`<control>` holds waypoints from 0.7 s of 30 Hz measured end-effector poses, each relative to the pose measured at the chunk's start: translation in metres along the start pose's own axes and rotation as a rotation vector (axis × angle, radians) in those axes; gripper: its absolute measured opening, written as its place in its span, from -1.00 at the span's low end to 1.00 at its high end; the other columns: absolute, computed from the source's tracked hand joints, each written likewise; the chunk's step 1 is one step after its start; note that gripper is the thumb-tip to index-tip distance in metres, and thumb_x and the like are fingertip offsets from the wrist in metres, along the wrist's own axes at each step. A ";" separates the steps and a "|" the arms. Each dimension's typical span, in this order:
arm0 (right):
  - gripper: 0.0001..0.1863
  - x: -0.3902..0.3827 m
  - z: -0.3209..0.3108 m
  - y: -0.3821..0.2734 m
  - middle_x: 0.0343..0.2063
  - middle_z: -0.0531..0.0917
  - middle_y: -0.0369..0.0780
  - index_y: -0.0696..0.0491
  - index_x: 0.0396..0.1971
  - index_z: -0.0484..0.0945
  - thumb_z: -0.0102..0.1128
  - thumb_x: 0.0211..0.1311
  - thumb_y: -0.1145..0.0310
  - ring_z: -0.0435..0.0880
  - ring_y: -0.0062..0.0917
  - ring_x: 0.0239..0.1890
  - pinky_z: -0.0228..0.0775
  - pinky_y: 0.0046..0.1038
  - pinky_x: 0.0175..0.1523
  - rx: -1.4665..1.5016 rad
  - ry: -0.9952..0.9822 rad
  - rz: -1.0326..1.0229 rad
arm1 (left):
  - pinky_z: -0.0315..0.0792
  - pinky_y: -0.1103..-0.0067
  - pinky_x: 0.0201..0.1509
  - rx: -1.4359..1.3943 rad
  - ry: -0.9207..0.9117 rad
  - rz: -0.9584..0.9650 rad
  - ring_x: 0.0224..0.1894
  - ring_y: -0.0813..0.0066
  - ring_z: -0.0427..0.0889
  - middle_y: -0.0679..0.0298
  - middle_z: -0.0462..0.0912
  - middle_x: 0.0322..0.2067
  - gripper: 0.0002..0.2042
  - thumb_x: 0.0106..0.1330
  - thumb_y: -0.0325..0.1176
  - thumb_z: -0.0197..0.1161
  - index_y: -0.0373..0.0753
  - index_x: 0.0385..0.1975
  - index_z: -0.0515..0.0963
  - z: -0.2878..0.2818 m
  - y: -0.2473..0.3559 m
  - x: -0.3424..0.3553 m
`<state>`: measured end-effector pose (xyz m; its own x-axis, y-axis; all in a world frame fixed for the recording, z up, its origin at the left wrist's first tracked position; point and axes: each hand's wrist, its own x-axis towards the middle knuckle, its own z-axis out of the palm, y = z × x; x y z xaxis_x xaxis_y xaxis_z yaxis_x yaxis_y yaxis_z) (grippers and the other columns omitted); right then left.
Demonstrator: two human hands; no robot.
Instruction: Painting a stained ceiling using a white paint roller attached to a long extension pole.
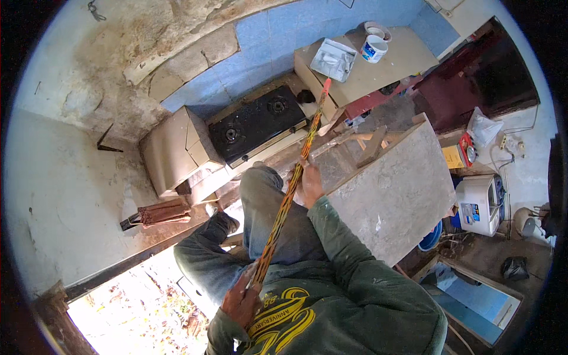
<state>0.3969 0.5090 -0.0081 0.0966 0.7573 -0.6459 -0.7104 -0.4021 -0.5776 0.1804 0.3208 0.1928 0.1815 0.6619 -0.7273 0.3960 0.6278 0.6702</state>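
A long pole [284, 204] with an orange, yellow and black pattern runs slanting across the view. My left hand [241, 302] is closed round its lower part, close to my body. Farther up, my right hand [309, 184] grips the middle of the pole. Its reddish far end reaches the edge of a whitish paint tray [332, 61] on the counter. Something pale lies in the tray, possibly a roller head; whether it is joined to the pole I cannot tell.
White tubs [374, 49] stand beside the tray on the counter [408, 56]. A black two-burner stove [257, 124] lies ahead, left of the pole. On my right is a broad grey tabletop [396, 195]. Brown cloth [164, 213] hangs at left, above a bright opening [142, 302].
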 end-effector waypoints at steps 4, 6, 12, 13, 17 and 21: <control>-0.81 0.037 -0.011 -0.011 -0.58 0.40 -0.31 -0.03 -0.14 0.34 0.00 0.38 0.21 0.48 -0.53 -0.58 0.41 -0.41 -0.50 -0.015 -0.026 -0.086 | 0.37 0.52 -0.49 0.205 0.121 0.405 -0.60 0.49 0.45 0.17 0.54 -0.47 -0.52 0.39 -0.28 0.03 -0.18 0.30 0.24 0.015 -0.011 0.033; -0.81 0.049 -0.016 -0.020 -0.55 0.44 -0.32 -0.02 -0.21 0.36 0.04 0.36 0.19 0.48 -0.55 -0.57 0.42 -0.44 -0.48 -0.121 0.004 -0.140 | 0.43 0.44 -0.46 0.013 0.009 0.115 -0.59 0.38 0.54 0.02 0.58 -0.43 -0.53 0.38 -0.33 0.03 -0.19 0.29 0.24 0.017 0.011 0.037; -0.85 0.006 0.000 -0.016 -0.54 0.47 -0.29 -0.03 -0.25 0.29 0.00 0.39 0.25 0.53 -0.50 -0.56 0.47 -0.38 -0.47 -0.012 -0.075 -0.055 | 0.43 0.47 -0.46 0.060 0.016 0.026 -0.59 0.40 0.53 -0.10 0.58 -0.27 -0.53 0.35 -0.34 0.02 -0.26 0.27 0.26 -0.003 -0.004 0.002; -0.85 -0.007 0.005 -0.013 -0.54 0.47 -0.29 -0.03 -0.25 0.29 0.00 0.39 0.25 0.53 -0.50 -0.56 0.47 -0.38 -0.47 -0.010 -0.072 -0.048 | 0.42 0.50 -0.46 0.146 0.013 0.119 -0.58 0.45 0.52 -0.06 0.59 -0.25 -0.52 0.34 -0.35 0.03 -0.27 0.27 0.27 -0.011 -0.022 -0.015; -0.87 -0.055 0.019 0.001 -0.49 0.48 -0.27 -0.02 -0.20 0.25 -0.07 0.41 0.27 0.60 -0.45 -0.53 0.55 -0.33 -0.44 -0.049 -0.130 0.091 | 0.43 0.57 -0.44 -0.045 0.046 -0.209 -0.52 0.53 0.53 0.03 0.61 -0.12 -0.52 0.32 -0.39 0.04 -0.31 0.26 0.28 -0.022 -0.006 -0.061; -0.87 -0.062 0.007 0.008 -0.44 0.49 -0.26 -0.03 -0.19 0.24 -0.10 0.42 0.26 0.64 -0.41 -0.48 0.60 -0.29 -0.40 -0.045 -0.194 0.113 | 0.43 0.58 -0.45 -0.004 0.007 -0.231 -0.54 0.58 0.51 0.09 0.59 -0.02 -0.50 0.32 -0.39 0.04 -0.33 0.27 0.26 -0.024 0.011 -0.069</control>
<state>0.3800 0.4627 0.0310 -0.1209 0.7894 -0.6019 -0.6770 -0.5090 -0.5316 0.1503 0.2922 0.2539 0.0801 0.5035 -0.8603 0.4222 0.7647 0.4868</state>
